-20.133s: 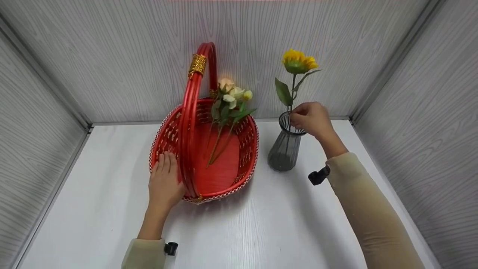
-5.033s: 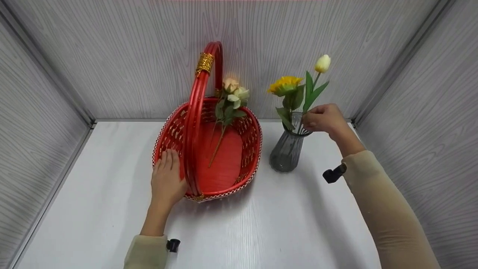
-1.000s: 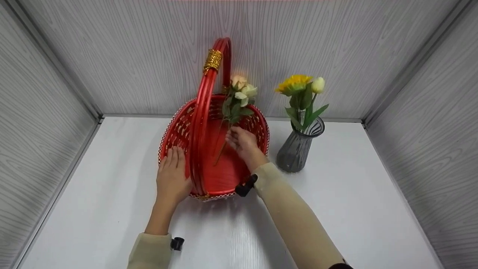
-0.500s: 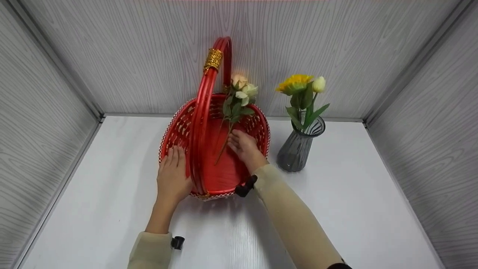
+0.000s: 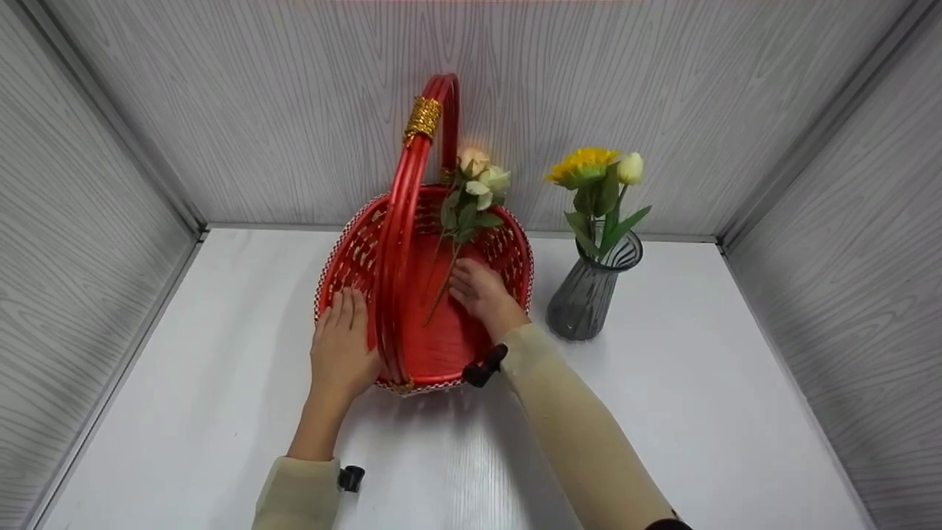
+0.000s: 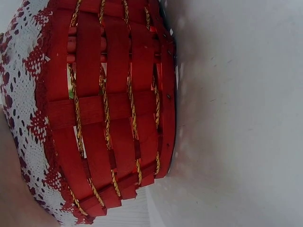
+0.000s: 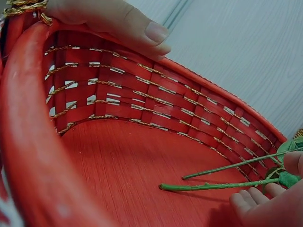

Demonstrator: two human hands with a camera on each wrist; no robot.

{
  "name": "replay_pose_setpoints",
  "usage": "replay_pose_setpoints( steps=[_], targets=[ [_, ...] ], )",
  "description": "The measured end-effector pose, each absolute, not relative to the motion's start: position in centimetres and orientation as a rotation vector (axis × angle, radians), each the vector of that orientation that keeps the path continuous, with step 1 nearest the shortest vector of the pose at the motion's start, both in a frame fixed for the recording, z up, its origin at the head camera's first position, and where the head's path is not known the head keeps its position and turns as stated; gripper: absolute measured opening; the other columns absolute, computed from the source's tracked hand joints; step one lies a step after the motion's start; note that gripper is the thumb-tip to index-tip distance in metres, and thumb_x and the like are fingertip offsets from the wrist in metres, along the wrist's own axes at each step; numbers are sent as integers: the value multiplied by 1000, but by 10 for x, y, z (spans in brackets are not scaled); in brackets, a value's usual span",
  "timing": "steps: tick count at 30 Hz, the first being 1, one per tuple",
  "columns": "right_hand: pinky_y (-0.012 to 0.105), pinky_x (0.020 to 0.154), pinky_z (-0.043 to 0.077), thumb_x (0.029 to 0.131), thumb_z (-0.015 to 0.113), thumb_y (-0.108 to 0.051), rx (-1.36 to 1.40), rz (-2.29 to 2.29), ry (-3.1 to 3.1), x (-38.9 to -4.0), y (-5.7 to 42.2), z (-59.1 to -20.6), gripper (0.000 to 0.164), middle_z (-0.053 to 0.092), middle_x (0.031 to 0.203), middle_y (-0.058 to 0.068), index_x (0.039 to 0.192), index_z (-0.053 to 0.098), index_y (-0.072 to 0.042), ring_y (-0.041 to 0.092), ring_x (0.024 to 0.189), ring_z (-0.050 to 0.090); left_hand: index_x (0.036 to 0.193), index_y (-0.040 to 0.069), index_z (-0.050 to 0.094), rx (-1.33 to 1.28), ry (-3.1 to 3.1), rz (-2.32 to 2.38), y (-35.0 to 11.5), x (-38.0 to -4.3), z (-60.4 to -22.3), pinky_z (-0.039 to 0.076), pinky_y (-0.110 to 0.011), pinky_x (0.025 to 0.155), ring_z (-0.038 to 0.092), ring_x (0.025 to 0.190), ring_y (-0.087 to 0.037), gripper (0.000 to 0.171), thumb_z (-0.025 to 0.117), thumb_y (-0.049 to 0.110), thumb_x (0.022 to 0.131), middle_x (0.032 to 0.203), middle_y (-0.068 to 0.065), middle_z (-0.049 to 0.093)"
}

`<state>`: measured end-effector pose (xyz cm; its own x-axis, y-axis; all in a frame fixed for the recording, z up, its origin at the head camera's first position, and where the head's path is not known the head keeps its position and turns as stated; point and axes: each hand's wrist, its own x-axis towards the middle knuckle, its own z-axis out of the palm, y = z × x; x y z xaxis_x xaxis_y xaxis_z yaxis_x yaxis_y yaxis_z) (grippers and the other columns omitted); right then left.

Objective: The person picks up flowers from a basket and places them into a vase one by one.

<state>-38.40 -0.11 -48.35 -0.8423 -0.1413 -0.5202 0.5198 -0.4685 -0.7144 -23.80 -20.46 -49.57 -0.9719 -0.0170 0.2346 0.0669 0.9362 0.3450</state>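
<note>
Two artificial roses, one peach [image 5: 473, 160] and one cream [image 5: 494, 179], lean against the far inner wall of a red woven basket [image 5: 441, 353]. Their green stems [image 7: 213, 187] slant down over its floor. My right hand [image 5: 482, 291] is inside the basket, with thumb and curled fingers on either side of a rose stem, pinching it below the leaves. My left hand [image 5: 342, 353] rests with straight fingers over the basket's left rim, beside the handle [image 5: 401, 221]. In the left wrist view, that hand lies along the lace trim [image 6: 28, 123].
A grey ribbed glass vase [image 5: 581, 302] stands on the white table [image 5: 692, 346] to the right of the basket. It holds a yellow sunflower [image 5: 583, 168] and a white tulip [image 5: 630, 169]. Pale wood-grain walls [image 5: 294, 110] enclose the back and sides.
The tulip went into the vase beside the sunflower, and my right hand moved from there to the roses. Over the last second it slid slightly down the stem. My left hand stayed on the rim.
</note>
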Motion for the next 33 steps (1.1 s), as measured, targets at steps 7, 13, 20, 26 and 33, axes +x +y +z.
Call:
replay_pose_setpoints(
  steps=[7, 13, 20, 26, 33],
  targets=[
    [41, 116, 36, 99, 55, -11, 518, -2318, 1292, -385, -3, -484, 57, 38, 156, 19, 152, 36, -1, 32, 145, 37, 153, -8, 27, -44, -2839, -500, -205, -238, -497, 15, -50, 124, 21, 151, -38, 75, 49, 35, 95, 159, -26, 29],
    [42, 115, 37, 102, 51, -12, 518, -2340, 1224, -385, -2, -484, 49, 41, 155, 19, 149, 42, -2, 32, 143, 40, 154, -7, 25, -48, -2862, -506, -204, -238, -497, 13, -49, 124, 19, 152, -37, 78, 48, 39, 95, 160, -25, 28],
    [37, 100, 50, 102, 55, -12, 557, -2439, 1218, -386, -2, -483, 14, 66, 102, 11, 106, 65, -4, 27, 109, 63, 154, -7, 25, -49, -2864, -509, -205, -238, -496, 13, -49, 124, 18, 152, -38, 79, 47, 41, 96, 160, -25, 27],
    [30, 71, 54, 99, 60, -10, 554, -2491, 1243, -386, -2, -485, 9, 65, 85, 8, 98, 68, -6, 19, 73, 62, 154, -8, 25, -47, -2868, -510, -206, -237, -496, 13, -50, 124, 18, 152, -38, 79, 47, 41, 96, 160, -26, 26],
    [29, 72, 57, 97, 61, -4, 457, -2489, 1255, -386, -4, -484, 30, 67, 84, 5, 127, 61, 1, 17, 77, 65, 154, -7, 26, -46, -2841, -519, -206, -237, -497, 14, -50, 124, 20, 152, -37, 79, 48, 41, 95, 159, -25, 29]
  ],
)
